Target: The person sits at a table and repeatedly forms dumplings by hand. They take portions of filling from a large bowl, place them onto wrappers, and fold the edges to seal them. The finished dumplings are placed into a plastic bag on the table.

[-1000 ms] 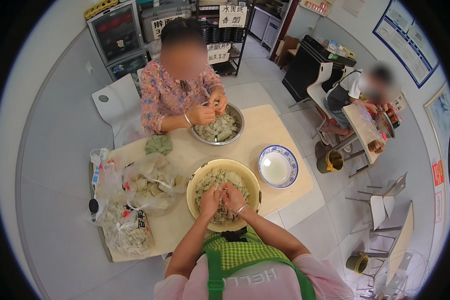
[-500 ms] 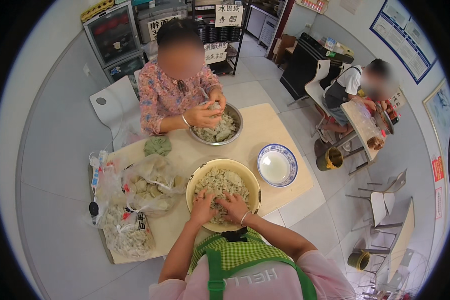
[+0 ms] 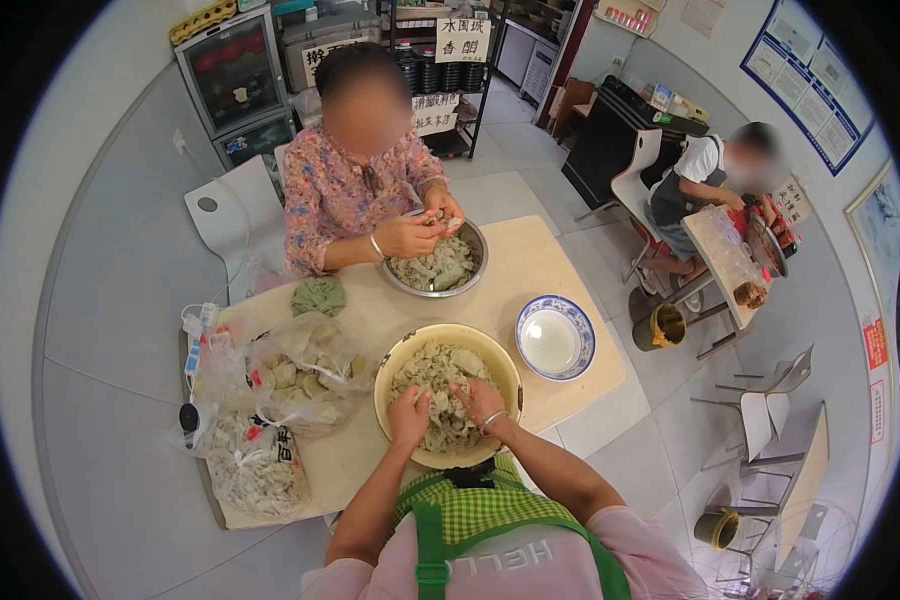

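Note:
Both my hands are down in a cream enamel basin (image 3: 381, 381) heaped with torn, pale grey-green pieces (image 3: 444, 365) that look like flatbread or dough. My left hand (image 3: 408, 415) is by the basin's near left side, its fingers curled into the pieces. Across from it, my right hand (image 3: 480, 402) has its fingers bent into the heap near the right wall, a bracelet at the wrist. Some fingertips are sunk in the pieces and hidden. Opposite me, another person's hands (image 3: 425, 232) pinch a piece above a steel bowl (image 3: 482, 262) of similar bits.
A blue-and-white bowl (image 3: 556, 338) holding whitish liquid stands right of the basin. Clear plastic bags of round flatbreads (image 3: 310, 372) and torn bits (image 3: 255, 465) lie left, with a green cloth-like bundle (image 3: 318, 297) and a power strip (image 3: 202, 330). Another person (image 3: 705, 185) sits farther right.
My hands have drawn apart, the right one moving right toward the basin wall. The person opposite has lowered their hands slightly, and the piece between them looks smaller.

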### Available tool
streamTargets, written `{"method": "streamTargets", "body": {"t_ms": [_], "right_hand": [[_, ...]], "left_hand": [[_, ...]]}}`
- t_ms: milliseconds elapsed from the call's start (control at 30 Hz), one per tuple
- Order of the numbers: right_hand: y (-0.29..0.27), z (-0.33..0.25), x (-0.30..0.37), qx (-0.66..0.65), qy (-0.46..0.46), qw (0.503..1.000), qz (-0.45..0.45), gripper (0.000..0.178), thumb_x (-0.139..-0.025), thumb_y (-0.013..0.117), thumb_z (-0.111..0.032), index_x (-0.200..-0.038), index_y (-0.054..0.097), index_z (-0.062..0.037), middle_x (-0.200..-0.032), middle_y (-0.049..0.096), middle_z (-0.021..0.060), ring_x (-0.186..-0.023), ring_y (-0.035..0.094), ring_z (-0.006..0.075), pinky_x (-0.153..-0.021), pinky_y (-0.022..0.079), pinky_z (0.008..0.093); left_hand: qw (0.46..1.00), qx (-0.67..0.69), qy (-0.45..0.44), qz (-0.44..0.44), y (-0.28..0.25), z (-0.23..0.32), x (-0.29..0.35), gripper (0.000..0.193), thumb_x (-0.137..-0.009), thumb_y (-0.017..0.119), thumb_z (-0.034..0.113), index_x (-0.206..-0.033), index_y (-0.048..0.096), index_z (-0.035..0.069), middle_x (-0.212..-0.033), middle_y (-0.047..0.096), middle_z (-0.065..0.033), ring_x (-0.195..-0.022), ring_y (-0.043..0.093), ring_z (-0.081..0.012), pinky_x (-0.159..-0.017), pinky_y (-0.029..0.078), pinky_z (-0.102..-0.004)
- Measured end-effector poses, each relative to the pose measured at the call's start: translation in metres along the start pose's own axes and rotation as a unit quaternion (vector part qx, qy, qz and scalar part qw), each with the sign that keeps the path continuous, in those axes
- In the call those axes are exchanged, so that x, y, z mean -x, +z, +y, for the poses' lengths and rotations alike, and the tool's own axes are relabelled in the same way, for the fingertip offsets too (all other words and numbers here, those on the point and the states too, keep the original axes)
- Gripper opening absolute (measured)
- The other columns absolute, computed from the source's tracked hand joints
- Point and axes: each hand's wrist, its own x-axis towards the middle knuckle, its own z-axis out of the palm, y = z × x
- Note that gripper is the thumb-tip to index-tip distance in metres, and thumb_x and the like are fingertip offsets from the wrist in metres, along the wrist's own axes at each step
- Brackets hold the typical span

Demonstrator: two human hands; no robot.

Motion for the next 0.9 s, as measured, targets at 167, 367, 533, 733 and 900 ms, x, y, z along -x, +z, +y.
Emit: {"method": "streamTargets", "body": {"t_ms": [167,367,533,733,900], "right_hand": [[-0.008,-0.014,0.009,-0.069,-0.099,0.992,-0.043,0.041,-0.085,0.046,-0.039,-0.108,0.048,-0.0056,-0.086,0.057,0.0206,-0.080,0.056,0.0348,-0.070,0.044,0.0409],[-0.006,-0.021,0.009,-0.154,-0.251,0.955,-0.041,0.037,-0.081,0.055,-0.021,-0.115,0.043,-0.0107,-0.091,0.056,0.0178,-0.080,0.056,0.0318,-0.069,0.044,0.0375],[-0.012,-0.023,0.007,-0.138,-0.254,0.956,-0.052,0.032,-0.080,0.056,-0.017,-0.109,0.047,-0.0086,-0.086,0.055,0.0175,-0.076,0.055,0.0327,-0.066,0.043,0.0374],[-0.005,-0.013,0.003,-0.063,-0.248,0.967,-0.003,0.027,-0.077,0.057,-0.015,-0.101,0.051,-0.0045,-0.085,0.056,0.0196,-0.078,0.054,0.0369,-0.067,0.043,0.0392],[0.011,-0.003,-0.004,-0.101,-0.094,0.987,0.078,0.026,-0.077,0.054,-0.012,-0.100,0.052,-0.0015,-0.080,0.057,0.0212,-0.075,0.054,0.0380,-0.066,0.044,0.0393]], "left_hand": [[0.999,0.015,-0.025,-0.013,0.000,0.012,0.002,0.028,-0.085,0.049,0.025,-0.077,0.055,-0.001,-0.064,0.055,-0.0152,-0.060,0.054,-0.0277,-0.056,0.040,-0.0363],[0.975,0.204,-0.080,-0.013,0.014,0.004,0.005,0.028,-0.085,0.046,0.020,-0.070,0.057,-0.002,-0.059,0.053,-0.0093,-0.052,0.047,-0.0186,-0.052,0.037,-0.0337],[0.960,0.245,-0.119,-0.059,0.008,0.008,0.005,0.034,-0.085,0.044,0.023,-0.064,0.055,-0.001,-0.056,0.049,-0.0069,-0.049,0.042,-0.0152,-0.050,0.034,-0.0337],[0.981,0.177,-0.052,-0.064,0.017,0.003,0.008,0.044,-0.089,0.041,0.032,-0.058,0.047,0.001,-0.048,0.037,-0.0058,-0.044,0.034,-0.0154,-0.045,0.029,-0.0353],[0.987,0.146,-0.031,-0.060,0.012,0.019,0.009,0.047,-0.089,0.039,0.032,-0.055,0.042,0.001,-0.045,0.034,-0.0056,-0.040,0.030,-0.0171,-0.043,0.027,-0.0356]]}}
